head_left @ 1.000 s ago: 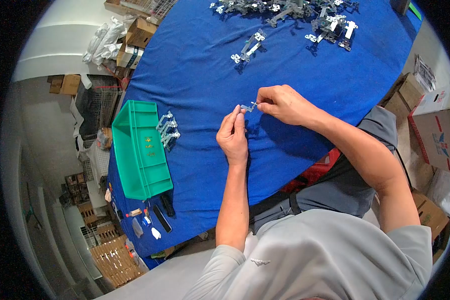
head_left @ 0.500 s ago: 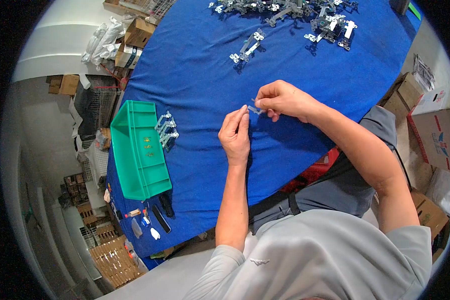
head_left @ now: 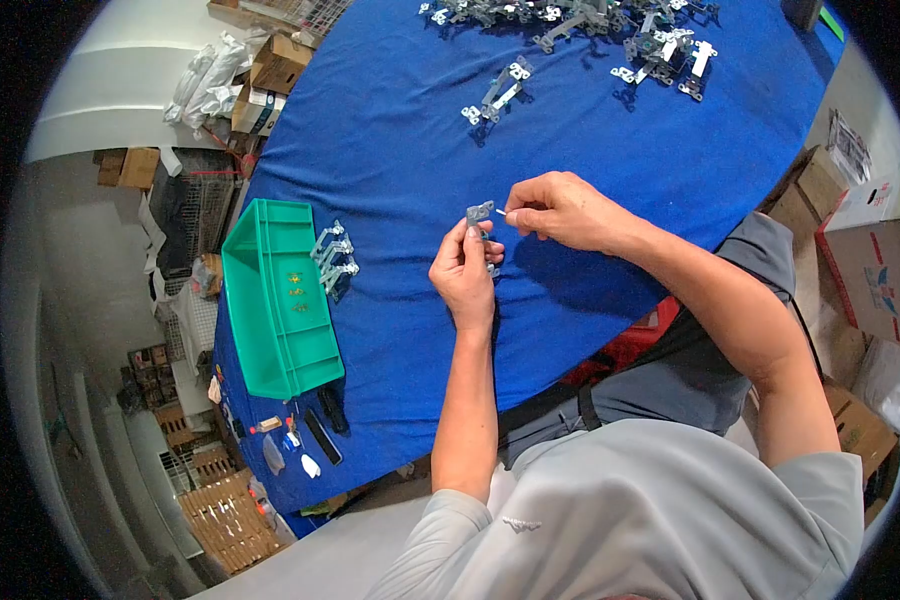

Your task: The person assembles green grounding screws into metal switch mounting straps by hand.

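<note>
My left hand (head_left: pixel 462 278) is closed round a small silvery metal bracket (head_left: pixel 480 212), whose holed end sticks up above the thumb. Its lower end shows beside the curled fingers; the middle is hidden by them. Just to the right, my right hand (head_left: pixel 568 212) pinches a thin, pale, pin-like piece (head_left: pixel 501 211) between thumb and forefinger. The tip of that piece points at the bracket's upper end, close beside it. Both hands are over the blue cloth near the middle of the table.
A green plastic bin (head_left: pixel 288 300) with a few small brass-coloured parts stands at left, with several metal brackets (head_left: pixel 334 258) beside it. More brackets (head_left: pixel 570 18) are heaped at the far edge. Small tools (head_left: pixel 322 436) lie at the near left corner. Cardboard boxes (head_left: pixel 870 260) stand at right.
The bracket in my left hand has turned, so its flat holed end now faces up. My right hand has drawn slightly back, and the pale piece now shows at its fingertips.
</note>
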Demonstrator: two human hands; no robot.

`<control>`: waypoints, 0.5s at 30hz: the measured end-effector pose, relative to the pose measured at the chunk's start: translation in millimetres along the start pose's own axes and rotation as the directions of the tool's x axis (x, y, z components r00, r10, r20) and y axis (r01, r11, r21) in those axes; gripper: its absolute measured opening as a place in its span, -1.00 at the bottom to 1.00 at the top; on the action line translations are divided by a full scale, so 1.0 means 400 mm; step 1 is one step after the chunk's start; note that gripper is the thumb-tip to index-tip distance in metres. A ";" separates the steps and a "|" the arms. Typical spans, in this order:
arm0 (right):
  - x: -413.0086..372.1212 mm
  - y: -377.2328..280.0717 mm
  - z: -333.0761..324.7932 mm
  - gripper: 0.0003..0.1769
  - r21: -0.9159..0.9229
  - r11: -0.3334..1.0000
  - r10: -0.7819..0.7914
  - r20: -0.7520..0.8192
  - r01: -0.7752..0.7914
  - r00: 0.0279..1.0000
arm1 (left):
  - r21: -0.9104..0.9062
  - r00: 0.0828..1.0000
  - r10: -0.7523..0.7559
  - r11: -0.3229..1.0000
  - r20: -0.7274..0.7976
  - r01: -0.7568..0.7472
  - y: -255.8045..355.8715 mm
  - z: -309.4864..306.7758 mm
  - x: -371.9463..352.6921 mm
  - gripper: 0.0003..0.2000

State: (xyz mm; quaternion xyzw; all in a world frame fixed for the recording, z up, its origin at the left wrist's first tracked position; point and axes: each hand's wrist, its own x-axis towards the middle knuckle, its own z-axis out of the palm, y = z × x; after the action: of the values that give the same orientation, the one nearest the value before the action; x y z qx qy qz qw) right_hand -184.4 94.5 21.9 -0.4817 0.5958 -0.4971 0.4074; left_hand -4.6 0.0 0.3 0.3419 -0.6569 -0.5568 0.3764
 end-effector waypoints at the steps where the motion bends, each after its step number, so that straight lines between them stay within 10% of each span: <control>1: -0.001 -0.002 0.001 -0.73 -0.015 1.000 0.003 0.004 -0.003 1.000 | -0.002 1.000 0.003 1.000 0.006 -0.003 -0.001 0.001 -0.001 -0.80; 15: -0.003 -0.005 0.002 -0.76 -0.045 0.999 -0.021 -0.061 0.018 0.998 | 0.008 0.999 0.023 1.000 0.022 -0.023 -0.009 0.000 -0.002 -0.79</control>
State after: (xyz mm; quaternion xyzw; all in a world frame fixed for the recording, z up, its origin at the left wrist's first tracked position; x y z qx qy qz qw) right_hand -182.9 95.4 23.8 -0.4808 0.6143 -0.5022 0.3732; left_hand -4.2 0.0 -3.3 0.3297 -0.6671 -0.5533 0.3743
